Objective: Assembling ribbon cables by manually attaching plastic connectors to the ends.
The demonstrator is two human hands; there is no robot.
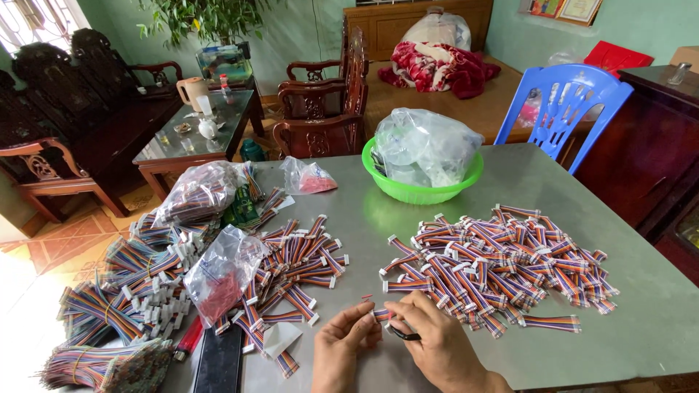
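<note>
My left hand and my right hand meet at the near edge of a grey metal table. Together they pinch a short rainbow ribbon cable with a white connector; the left fingertips hold its end. The right hand also grips a small black tool. Just beyond the hands lies a big pile of the same ribbon cables. A second pile of cables sits to the left.
A green bowl holds clear plastic bags. Bags of parts, bundled cables, a red lighter and a dark phone crowd the left. A blue plastic chair stands behind the table.
</note>
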